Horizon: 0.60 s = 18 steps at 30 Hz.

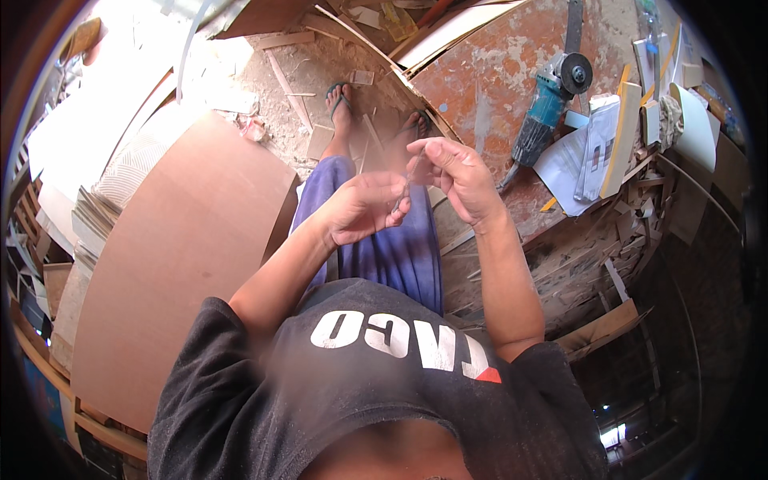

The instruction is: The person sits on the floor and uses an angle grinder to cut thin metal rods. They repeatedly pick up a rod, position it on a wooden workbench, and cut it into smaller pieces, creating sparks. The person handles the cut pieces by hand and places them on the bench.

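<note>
In front of my waist, my left hand (368,206) is raised with its palm turned up and its fingers curled together at the tips. Close to its right, my right hand (458,178) has its thumb and forefinger brought together. Something small, thin and dark seems to sit between the fingertips of both hands, but it is blurred and too small to name. The two hands are very near each other, held above my blue trousers (392,260).
On my left lies a large brown wooden panel (184,264). To the right, a teal angle grinder (544,116) rests on a worn reddish board (472,88), beside papers (572,164) and a wood strip (622,140). Wood scraps (288,92) litter the floor near my sandalled feet.
</note>
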Motion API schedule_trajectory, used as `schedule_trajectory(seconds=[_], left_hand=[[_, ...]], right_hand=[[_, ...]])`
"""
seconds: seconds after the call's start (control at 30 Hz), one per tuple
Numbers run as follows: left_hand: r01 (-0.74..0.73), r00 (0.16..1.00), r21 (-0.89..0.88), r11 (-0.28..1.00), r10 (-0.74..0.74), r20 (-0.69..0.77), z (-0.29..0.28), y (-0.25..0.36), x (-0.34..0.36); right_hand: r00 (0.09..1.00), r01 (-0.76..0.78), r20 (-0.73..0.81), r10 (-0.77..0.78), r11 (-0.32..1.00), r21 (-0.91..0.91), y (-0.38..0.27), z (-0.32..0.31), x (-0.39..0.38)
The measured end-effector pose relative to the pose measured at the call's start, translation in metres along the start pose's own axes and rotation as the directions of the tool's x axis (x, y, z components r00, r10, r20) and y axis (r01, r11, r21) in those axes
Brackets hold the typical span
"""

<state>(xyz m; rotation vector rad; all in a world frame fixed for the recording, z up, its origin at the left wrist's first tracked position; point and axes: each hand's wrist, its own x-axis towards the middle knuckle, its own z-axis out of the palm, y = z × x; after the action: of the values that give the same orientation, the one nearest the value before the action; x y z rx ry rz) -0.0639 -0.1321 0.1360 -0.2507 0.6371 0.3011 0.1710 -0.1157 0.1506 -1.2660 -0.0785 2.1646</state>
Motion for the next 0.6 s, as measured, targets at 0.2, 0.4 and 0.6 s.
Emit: schedule_trajectory(seconds=[0.2,0.4,0.6], left_hand=[[0.016,0.992,-0.141,0.99,0.001,0.122,-0.0038,-0.0042,0.0026],[0.053,0.988,-0.217,0.975,-0.019,0.154,-0.0044,-0.0076,0.0066],[0.089,0.979,-0.282,0.955,-0.031,0.203,-0.0048,-0.0082,0.0084]], right_hand=[[0.995,0.023,-0.096,-0.033,0.994,-0.104,0.01,-0.0029,0.0037],[0.998,0.005,-0.066,-0.005,1.0,0.002,0.0086,-0.0027,0.0018],[0.997,0.03,-0.067,-0.034,0.998,-0.055,0.0094,-0.0023,-0.0002]])
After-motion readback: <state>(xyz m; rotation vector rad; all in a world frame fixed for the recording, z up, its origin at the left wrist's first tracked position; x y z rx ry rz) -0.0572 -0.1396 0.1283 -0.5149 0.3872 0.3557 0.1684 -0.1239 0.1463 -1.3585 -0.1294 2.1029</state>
